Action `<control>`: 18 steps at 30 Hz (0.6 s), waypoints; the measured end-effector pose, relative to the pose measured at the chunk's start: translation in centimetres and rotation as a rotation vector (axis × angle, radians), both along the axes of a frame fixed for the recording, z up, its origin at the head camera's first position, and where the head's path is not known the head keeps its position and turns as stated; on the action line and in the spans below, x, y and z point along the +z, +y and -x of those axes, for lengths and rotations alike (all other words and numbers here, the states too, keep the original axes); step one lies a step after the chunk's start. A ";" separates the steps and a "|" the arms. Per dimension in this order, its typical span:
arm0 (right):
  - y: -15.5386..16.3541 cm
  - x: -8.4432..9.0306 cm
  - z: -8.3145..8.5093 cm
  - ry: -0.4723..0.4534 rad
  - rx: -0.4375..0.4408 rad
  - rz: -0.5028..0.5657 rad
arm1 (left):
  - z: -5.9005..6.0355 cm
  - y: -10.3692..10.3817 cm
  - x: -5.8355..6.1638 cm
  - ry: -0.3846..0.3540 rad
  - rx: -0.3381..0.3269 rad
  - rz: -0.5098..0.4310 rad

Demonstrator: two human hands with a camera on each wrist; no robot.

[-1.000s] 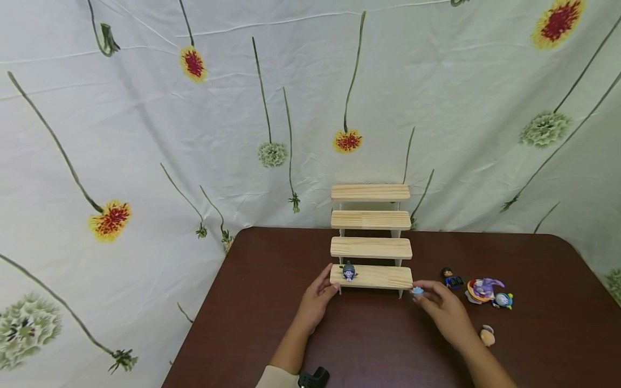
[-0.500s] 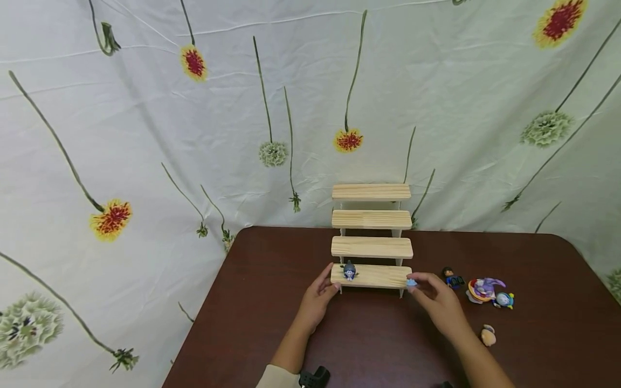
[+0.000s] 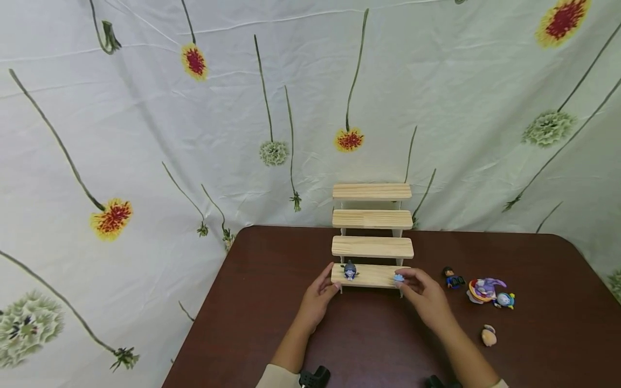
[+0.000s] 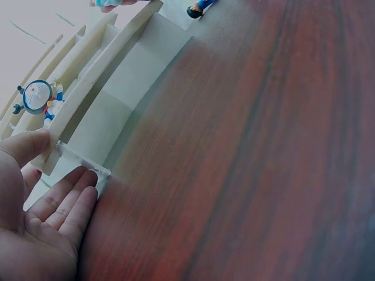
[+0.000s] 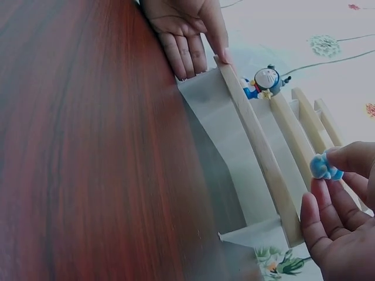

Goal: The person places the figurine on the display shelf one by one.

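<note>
A four-tier wooden display stand stands on the dark table. My left hand grips the left end of its lowest plank, thumb on the front edge; in the left wrist view several fingers stretch out beside the stand's leg. On that plank, near the left end, sits a small toy figure with a white face and dark headgear. Between thumb and fingertips my right hand pinches a small light-blue toy, held over the right part of the lowest plank. Whether the toy touches the wood I cannot tell.
To the right of the stand lie a dark-haired toy figure, a purple toy on a round base, a blue-and-yellow toy and a beige toy. A flower-printed cloth hangs behind the table.
My right hand has moved left with the light-blue toy, from beside the lowest plank's right end to over that plank. The left hand keeps its place on the stand.
</note>
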State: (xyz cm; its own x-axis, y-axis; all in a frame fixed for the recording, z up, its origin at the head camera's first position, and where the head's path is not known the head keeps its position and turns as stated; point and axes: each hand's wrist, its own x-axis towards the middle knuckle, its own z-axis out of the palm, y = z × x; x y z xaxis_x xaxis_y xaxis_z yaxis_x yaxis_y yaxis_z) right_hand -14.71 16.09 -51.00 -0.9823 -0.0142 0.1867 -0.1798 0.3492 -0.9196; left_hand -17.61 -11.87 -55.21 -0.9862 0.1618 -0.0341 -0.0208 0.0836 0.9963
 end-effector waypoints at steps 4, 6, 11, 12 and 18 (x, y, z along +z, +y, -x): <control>-0.3 0.0 0.2 -0.003 0.013 0.022 | 0.1 0.0 -0.1 -0.001 0.007 0.005; -0.5 0.0 0.3 0.005 0.021 0.037 | 0.1 0.0 -0.1 -0.002 0.009 0.006; -0.9 0.1 0.5 0.031 0.046 0.062 | 0.1 0.0 -0.2 -0.009 0.005 0.002; -1.0 0.1 0.6 0.037 0.050 0.062 | 0.1 0.0 -0.2 -0.012 0.003 0.000; -1.5 0.1 0.9 0.064 0.056 0.041 | 0.2 0.0 -0.2 -0.017 0.006 -0.010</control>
